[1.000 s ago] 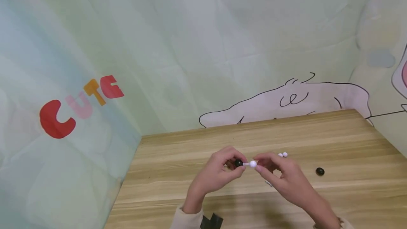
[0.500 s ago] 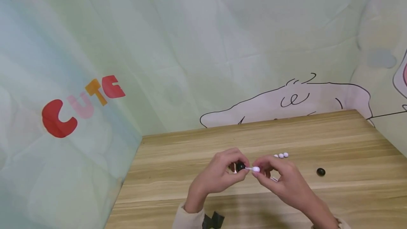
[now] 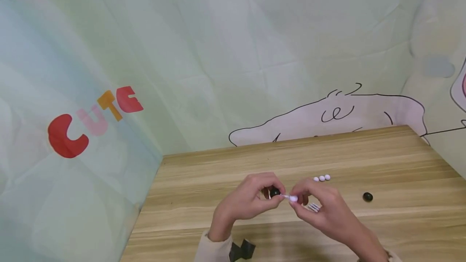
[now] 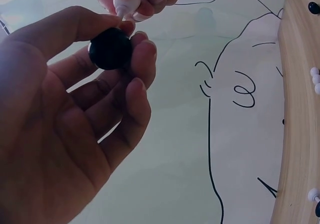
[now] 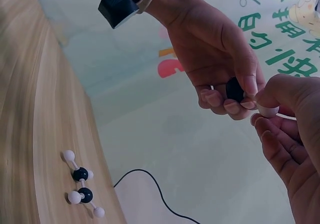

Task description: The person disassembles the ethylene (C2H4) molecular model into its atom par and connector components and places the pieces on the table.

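Note:
My left hand [image 3: 251,201] pinches a black ball of a molecular model [image 4: 110,48] between thumb and fingers. A short white connector stick [image 3: 285,196] runs from this ball to a white ball [image 3: 293,199], which the thumb and index finger of my right hand [image 3: 329,209] grip. Ball, stick and ball form one line between the two hands, held above the wooden table [image 3: 204,173]. In the right wrist view, the left fingers curl behind the black ball [image 5: 234,89], and right fingers partly cover the white one.
Three white balls [image 3: 322,178] lie in a row beyond the right hand. Several white sticks [image 3: 314,207] lie close to its fingers. Farther right is a loose black ball [image 3: 367,197]. An assembled model [image 5: 82,184] of black and white balls stands on the table in the right wrist view.
The hands have sunk slightly, and the white ball has moved a little down. The row of white balls and the sticks, mostly covered by the right hand before, now show more fully.

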A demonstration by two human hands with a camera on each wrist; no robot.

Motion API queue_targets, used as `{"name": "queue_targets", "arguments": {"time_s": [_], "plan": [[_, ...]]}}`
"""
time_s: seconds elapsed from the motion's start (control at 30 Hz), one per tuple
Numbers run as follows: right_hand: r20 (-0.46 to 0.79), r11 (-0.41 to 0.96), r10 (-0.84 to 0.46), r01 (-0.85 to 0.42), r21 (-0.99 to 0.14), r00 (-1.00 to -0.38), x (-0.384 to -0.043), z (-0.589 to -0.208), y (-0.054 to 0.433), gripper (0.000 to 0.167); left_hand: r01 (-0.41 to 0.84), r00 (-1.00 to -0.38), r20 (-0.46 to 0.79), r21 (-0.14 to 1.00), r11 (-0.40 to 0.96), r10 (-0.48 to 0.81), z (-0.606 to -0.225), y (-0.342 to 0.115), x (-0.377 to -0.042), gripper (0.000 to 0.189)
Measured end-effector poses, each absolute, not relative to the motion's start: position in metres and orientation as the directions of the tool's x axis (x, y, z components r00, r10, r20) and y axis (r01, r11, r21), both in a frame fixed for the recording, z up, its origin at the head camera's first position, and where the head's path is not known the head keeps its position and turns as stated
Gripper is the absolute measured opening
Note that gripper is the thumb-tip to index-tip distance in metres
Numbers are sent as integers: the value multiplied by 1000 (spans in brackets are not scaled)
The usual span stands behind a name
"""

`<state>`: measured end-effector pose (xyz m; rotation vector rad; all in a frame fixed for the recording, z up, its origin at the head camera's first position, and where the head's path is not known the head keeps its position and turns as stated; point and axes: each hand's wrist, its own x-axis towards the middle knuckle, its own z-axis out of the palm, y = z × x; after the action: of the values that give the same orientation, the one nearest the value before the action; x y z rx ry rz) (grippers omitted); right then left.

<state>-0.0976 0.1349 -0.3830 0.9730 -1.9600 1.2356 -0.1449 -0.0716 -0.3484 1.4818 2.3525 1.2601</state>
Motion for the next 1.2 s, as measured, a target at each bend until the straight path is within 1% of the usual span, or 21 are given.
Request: {"name": "queue_targets", "arguments": {"time_s": [0.07, 0.23, 0.3, 0.37, 0.6, 0.67, 0.8, 0.87, 0.9, 0.97, 1.03, 1.07, 1.1, 1.17, 1.2], "plan": [[815, 285, -268, -850, -443, -514, -97, -380, 134, 35, 707, -521, 330, 683, 181, 787, -348, -72, -145, 3], [845, 278, -300, -888, -367, -443, -97, -379, 134, 3, 695, -512, 305, 697, 177, 803, -346, -73, -145, 4], [854, 281, -312, -899, -335, -416, -98, -381, 134, 12, 687, -510, 286, 703, 184, 811, -345, -73, -146, 4], [859, 285, -322, -906, -312, -397, -99, -382, 134, 16, 672, -511, 262, 716, 190, 819, -345, -74, -146, 4], [864, 276, -365, -927, -255, -347, -100, -385, 134, 14, 608, -495, 177, 770, 193, 851, -345, -79, -148, 8], [865, 278, -378, -932, -234, -330, -99, -386, 134, 14, 566, -498, 146, 802, 192, 855, -346, -80, -149, 8], [866, 277, -407, -943, -186, -290, -99, -387, 133, 14, 512, -482, 107, 840, 180, 870, -350, -83, -151, 8], [868, 305, -412, -940, -153, -275, -99, -387, 135, 16, 474, -477, 84, 863, 175, 875, -353, -86, -153, 11], [874, 324, -405, -936, -138, -269, -99, -388, 138, 17, 445, -487, 73, 878, 175, 870, -354, -90, -154, 12], [878, 363, -382, -921, -145, -288, -100, -388, 149, 20, 391, -529, 73, 905, 167, 845, -356, -102, -156, 14], [871, 427, -347, -885, -185, -349, -104, -389, 167, 23, 344, -588, 83, 926, 156, 805, -356, -117, -158, 14], [860, 463, -326, -859, -218, -394, -108, -390, 178, 24, 333, -620, 93, 930, 154, 779, -355, -124, -158, 14], [842, 498, -304, -828, -258, -446, -113, -392, 189, 18, 330, -648, 102, 931, 157, 754, -355, -129, -159, 13], [777, 602, -263, -727, -331, -572, -125, -399, 207, 7, 348, -684, 116, 919, 183, 721, -353, -135, -159, 12], [735, 653, -240, -666, -362, -634, -130, -404, 215, 7, 355, -696, 109, 912, 208, 710, -353, -136, -159, 13]]}}
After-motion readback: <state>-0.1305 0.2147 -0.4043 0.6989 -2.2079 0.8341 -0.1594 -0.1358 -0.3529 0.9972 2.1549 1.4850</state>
